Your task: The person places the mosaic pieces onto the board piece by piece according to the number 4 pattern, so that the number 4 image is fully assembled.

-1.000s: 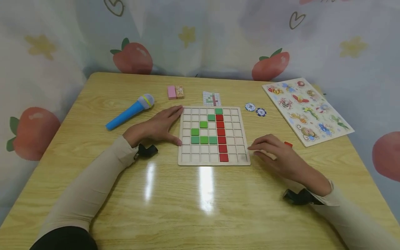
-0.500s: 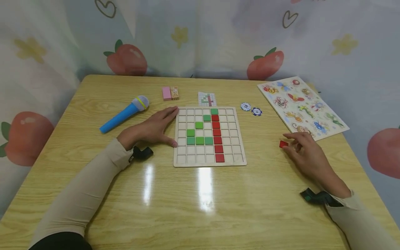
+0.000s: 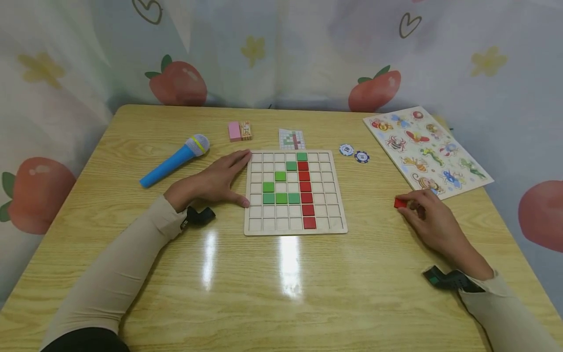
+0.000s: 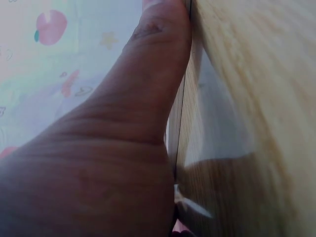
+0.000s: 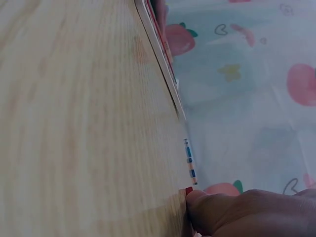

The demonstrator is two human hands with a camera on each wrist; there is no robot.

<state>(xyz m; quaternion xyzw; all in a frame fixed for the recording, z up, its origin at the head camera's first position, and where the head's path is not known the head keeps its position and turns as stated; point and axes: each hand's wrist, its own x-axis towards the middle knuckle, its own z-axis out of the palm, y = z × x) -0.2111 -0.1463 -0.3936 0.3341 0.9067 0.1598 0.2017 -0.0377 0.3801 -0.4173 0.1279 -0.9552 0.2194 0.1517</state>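
My left hand (image 3: 213, 180) rests at the left edge of a wooden grid board (image 3: 325, 226), fingers straight, with fingertips and thumb against the rim. Green tiles (image 3: 280, 198) form an angled outline on the board, and a column of red tiles (image 3: 305, 187) runs beside them. Off to the right of the board, my right hand (image 3: 433, 220) pinches a loose red tile (image 3: 399, 202) between thumb and fingers at the tabletop. That red tile (image 5: 188, 190) also shows at the bottom of the right wrist view. In the left wrist view my left thumb (image 4: 158, 59) lies along the board's side.
A small grid pattern card (image 3: 292, 139) lies behind the board. To its right are two poker chips (image 3: 354, 153) and an animal puzzle board (image 3: 428, 151). A blue toy microphone (image 3: 173, 161) and a pink block (image 3: 235, 131) beside a small patterned box (image 3: 246, 130) stand to the left.
My right hand has moved right, away from the board's edge, to the loose red tile, and its fingers have closed on it. The left hand stays against the board.
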